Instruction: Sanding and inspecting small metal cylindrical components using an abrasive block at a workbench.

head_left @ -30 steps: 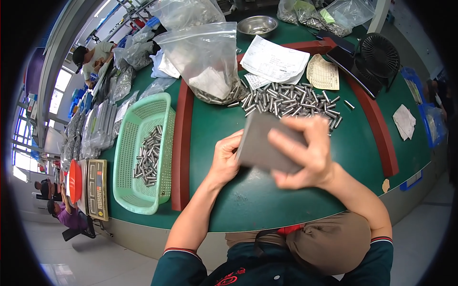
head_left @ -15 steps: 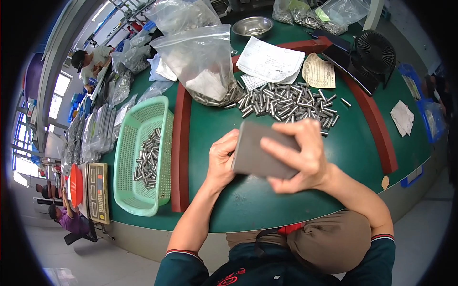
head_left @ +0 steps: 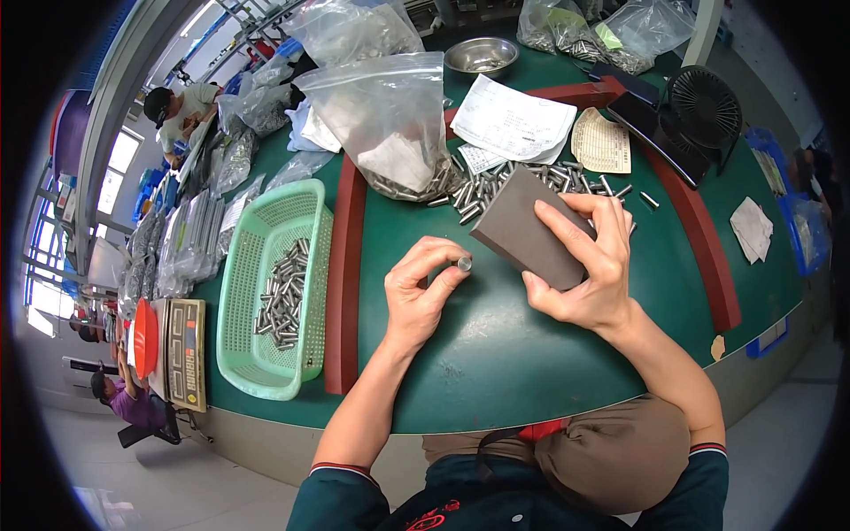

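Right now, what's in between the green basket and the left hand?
The head view shows a red bar, then bare green tabletop, between basket and left hand.

The left hand (head_left: 414,296) pinches; the right hand (head_left: 598,274) clasps.

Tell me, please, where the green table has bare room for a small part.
Bare tabletop lies between the left hand and the right forearm, down to the near edge, and between the right hand and the right red rail. Crowded: the far side, with loose metal pins, papers and a plastic bag, and the left, with the green basket.
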### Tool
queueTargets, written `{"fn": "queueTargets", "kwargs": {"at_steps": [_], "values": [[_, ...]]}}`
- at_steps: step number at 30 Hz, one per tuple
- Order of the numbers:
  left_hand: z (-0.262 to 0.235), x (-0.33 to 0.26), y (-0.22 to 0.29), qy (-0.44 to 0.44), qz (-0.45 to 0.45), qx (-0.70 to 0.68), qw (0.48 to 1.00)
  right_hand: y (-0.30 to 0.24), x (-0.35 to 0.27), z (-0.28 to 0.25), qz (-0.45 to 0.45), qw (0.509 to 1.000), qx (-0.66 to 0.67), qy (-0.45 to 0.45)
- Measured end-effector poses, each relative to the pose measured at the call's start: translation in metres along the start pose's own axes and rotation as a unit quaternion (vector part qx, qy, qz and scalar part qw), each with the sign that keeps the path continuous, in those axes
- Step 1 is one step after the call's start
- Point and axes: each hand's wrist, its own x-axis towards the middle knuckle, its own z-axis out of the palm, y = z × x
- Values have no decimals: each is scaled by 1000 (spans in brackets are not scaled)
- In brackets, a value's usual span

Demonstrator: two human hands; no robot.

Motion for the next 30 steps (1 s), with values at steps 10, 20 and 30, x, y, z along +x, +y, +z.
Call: {"fn": "queueTargets", "kwargs": {"at_steps": [10,20,30], "values": [[3,-1,-1,1,-23,-51,998,-5,-1,17,-13,998,56,9],[3,-2,3,6,-36,-58,998,-8,-4,12,-35,998,54,15],[10,0,10,20,-123,-74,989,-24,-10,15,-131,979,150,-42]]}}
